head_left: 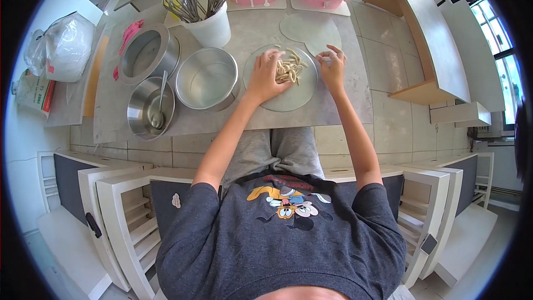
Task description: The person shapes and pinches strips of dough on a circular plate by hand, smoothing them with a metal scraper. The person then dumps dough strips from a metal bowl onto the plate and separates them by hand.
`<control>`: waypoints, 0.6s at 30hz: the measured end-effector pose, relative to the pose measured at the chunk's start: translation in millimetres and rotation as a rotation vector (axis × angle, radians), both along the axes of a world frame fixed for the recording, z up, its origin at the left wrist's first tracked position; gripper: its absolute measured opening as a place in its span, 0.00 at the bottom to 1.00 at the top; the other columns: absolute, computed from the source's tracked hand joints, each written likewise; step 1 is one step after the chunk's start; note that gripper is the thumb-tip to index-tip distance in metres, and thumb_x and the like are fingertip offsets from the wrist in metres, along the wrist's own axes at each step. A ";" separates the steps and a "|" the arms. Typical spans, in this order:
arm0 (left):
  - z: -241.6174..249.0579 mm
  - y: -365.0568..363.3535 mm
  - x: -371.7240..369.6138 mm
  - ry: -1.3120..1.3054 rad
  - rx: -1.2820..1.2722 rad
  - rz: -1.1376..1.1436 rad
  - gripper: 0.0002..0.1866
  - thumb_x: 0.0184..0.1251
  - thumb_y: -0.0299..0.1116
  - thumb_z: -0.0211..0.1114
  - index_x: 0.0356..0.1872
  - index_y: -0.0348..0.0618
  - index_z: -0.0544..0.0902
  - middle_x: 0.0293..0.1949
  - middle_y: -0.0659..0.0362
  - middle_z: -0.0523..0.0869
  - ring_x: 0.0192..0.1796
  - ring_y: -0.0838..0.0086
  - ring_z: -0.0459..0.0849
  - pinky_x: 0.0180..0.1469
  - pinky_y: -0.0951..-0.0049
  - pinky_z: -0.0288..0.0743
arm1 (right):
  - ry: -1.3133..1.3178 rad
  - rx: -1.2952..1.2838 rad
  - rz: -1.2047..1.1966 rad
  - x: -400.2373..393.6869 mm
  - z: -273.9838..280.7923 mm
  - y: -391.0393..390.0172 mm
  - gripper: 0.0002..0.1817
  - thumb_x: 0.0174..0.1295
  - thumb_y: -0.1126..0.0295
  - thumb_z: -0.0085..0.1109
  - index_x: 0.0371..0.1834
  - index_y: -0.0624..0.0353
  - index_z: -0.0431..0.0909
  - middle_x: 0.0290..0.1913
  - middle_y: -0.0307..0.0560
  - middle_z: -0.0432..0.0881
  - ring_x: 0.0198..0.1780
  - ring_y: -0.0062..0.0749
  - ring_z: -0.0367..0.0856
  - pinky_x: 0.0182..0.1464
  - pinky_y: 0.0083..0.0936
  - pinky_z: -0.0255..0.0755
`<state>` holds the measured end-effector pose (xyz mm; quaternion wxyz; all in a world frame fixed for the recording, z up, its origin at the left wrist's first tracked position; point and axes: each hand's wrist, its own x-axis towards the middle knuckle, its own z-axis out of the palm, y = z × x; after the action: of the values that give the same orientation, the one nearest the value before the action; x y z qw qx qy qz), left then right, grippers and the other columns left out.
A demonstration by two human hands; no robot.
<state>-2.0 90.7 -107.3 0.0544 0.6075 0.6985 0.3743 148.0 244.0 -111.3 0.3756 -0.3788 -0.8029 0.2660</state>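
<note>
A heap of small pale curved pieces (290, 69), like short noodles or nuts, lies on a round translucent board (294, 101). My left hand (264, 79) curves around the heap's left side, its thumb and fingers apart and touching the pieces; the fingertips are slightly blurred. Just off the board's right edge, my right hand (333, 68) is raised with thumb and forefinger pinched together. Whatever is between those fingertips is too small to make out. A second round translucent sheet (294, 26) and another pale sheet (323, 39) lie beyond the board.
Left of the board stand a round cake tin (206, 101), a steel bowl (136, 112) with a spoon (158, 116), and another round tin (126, 72). A white tub (214, 32) holds several whisks. Decorated pink cakes (319, 0) stand behind. Plastic bags (69, 44) sit far left.
</note>
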 end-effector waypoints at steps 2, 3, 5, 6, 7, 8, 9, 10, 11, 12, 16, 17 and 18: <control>12.3 -6.6 5.1 0.048 0.061 0.085 0.46 0.39 0.49 0.72 0.63 0.49 0.61 0.63 0.48 0.60 0.65 0.52 0.57 0.66 0.48 0.47 | 0.081 -0.031 0.227 -1.9 10.4 -3.9 0.06 0.53 0.71 0.61 0.34 0.59 0.81 0.59 0.49 0.68 0.62 0.44 0.62 0.62 0.34 0.57; 15.5 -10.7 5.9 0.071 -0.044 0.098 0.50 0.39 0.50 0.72 0.65 0.48 0.57 0.65 0.47 0.55 0.67 0.50 0.52 0.66 0.46 0.44 | 0.081 -0.031 0.227 -3.6 13.7 -8.3 0.06 0.53 0.71 0.61 0.34 0.59 0.81 0.59 0.49 0.68 0.62 0.44 0.62 0.62 0.34 0.57; 15.4 -19.1 12.1 0.092 -0.153 0.108 0.54 0.38 0.52 0.72 0.67 0.48 0.52 0.68 0.46 0.50 0.69 0.49 0.48 0.67 0.45 0.42 | 0.033 -0.173 0.557 -9.9 20.6 -25.7 0.12 0.61 0.66 0.55 0.44 0.60 0.78 0.60 0.52 0.68 0.62 0.42 0.64 0.62 0.33 0.57; 15.5 -21.5 15.1 0.029 -0.130 0.139 0.54 0.40 0.53 0.71 0.68 0.47 0.51 0.68 0.44 0.49 0.70 0.48 0.46 0.67 0.45 0.40 | 0.034 -0.172 0.558 -14.3 20.6 -34.3 0.12 0.61 0.66 0.55 0.44 0.60 0.78 0.60 0.52 0.68 0.62 0.42 0.64 0.62 0.33 0.57; 15.9 -21.6 17.2 -0.036 -0.105 0.172 0.54 0.42 0.55 0.70 0.69 0.46 0.49 0.68 0.43 0.48 0.71 0.47 0.44 0.67 0.45 0.38 | 0.126 -0.223 0.514 -18.9 20.3 -42.6 0.15 0.63 0.64 0.50 0.47 0.61 0.76 0.60 0.55 0.67 0.62 0.45 0.65 0.62 0.33 0.58; 7.5 -17.8 17.0 -0.036 -0.104 0.177 0.54 0.42 0.55 0.70 0.69 0.46 0.49 0.68 0.43 0.48 0.71 0.47 0.44 0.67 0.45 0.38 | 0.217 -0.275 0.471 -23.0 18.5 -47.9 0.18 0.66 0.62 0.45 0.51 0.62 0.74 0.60 0.58 0.67 0.61 0.47 0.65 0.61 0.33 0.59; -5.8 -10.9 16.3 -0.091 0.015 0.207 0.48 0.48 0.53 0.67 0.67 0.43 0.53 0.67 0.42 0.53 0.70 0.48 0.48 0.67 0.47 0.42 | 0.221 -0.236 0.424 -30.3 0.2 -45.7 0.21 0.68 0.60 0.39 0.55 0.65 0.70 0.59 0.58 0.69 0.61 0.46 0.66 0.61 0.32 0.60; -13.2 -3.7 15.4 -0.145 0.135 0.237 0.43 0.54 0.52 0.64 0.66 0.40 0.56 0.65 0.41 0.58 0.68 0.49 0.53 0.67 0.50 0.46 | 0.221 -0.237 0.429 -34.6 1.2 -50.5 0.21 0.68 0.60 0.39 0.55 0.65 0.70 0.59 0.58 0.69 0.61 0.46 0.66 0.61 0.32 0.60; -9.7 3.1 16.7 -0.144 0.134 0.241 0.43 0.54 0.52 0.64 0.66 0.40 0.56 0.65 0.41 0.58 0.68 0.49 0.53 0.67 0.50 0.46 | 0.293 -0.306 0.378 -39.3 3.5 -57.9 0.21 0.68 0.61 0.39 0.54 0.65 0.70 0.57 0.58 0.70 0.60 0.45 0.68 0.61 0.31 0.60; -5.8 11.0 18.0 -0.380 0.141 0.282 0.36 0.59 0.49 0.60 0.63 0.37 0.61 0.62 0.41 0.63 0.66 0.50 0.58 0.66 0.55 0.50 | 0.365 -0.375 0.324 -44.8 5.9 -64.8 0.21 0.69 0.61 0.38 0.54 0.66 0.70 0.56 0.58 0.72 0.59 0.44 0.69 0.61 0.31 0.60; 7.0 19.2 7.4 -0.928 0.165 0.145 0.24 0.68 0.44 0.51 0.56 0.35 0.71 0.57 0.44 0.71 0.61 0.61 0.68 0.60 0.70 0.63 | 0.654 -0.661 0.452 -52.2 -3.5 -68.9 0.21 0.70 0.60 0.39 0.53 0.66 0.71 0.51 0.56 0.76 0.57 0.40 0.71 0.60 0.30 0.61; 9.3 18.5 8.4 -0.952 0.278 0.151 0.26 0.66 0.45 0.53 0.55 0.31 0.71 0.55 0.43 0.74 0.61 0.58 0.69 0.63 0.61 0.58 | 0.592 -0.660 0.402 -45.4 -1.3 -61.6 0.22 0.69 0.60 0.41 0.56 0.66 0.68 0.53 0.58 0.74 0.59 0.39 0.68 0.62 0.31 0.59; 11.2 18.8 4.2 -0.949 0.283 0.150 0.26 0.66 0.45 0.53 0.55 0.31 0.71 0.55 0.43 0.74 0.61 0.58 0.69 0.63 0.61 0.58 | 0.594 -0.656 0.406 -40.1 1.2 -53.4 0.22 0.69 0.60 0.41 0.56 0.66 0.68 0.53 0.58 0.74 0.59 0.39 0.68 0.62 0.31 0.59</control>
<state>2.2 109.5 -96.1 0.2561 0.3198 0.5810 0.7033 107.9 190.6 -110.1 0.3900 -0.2206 -0.5924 0.6696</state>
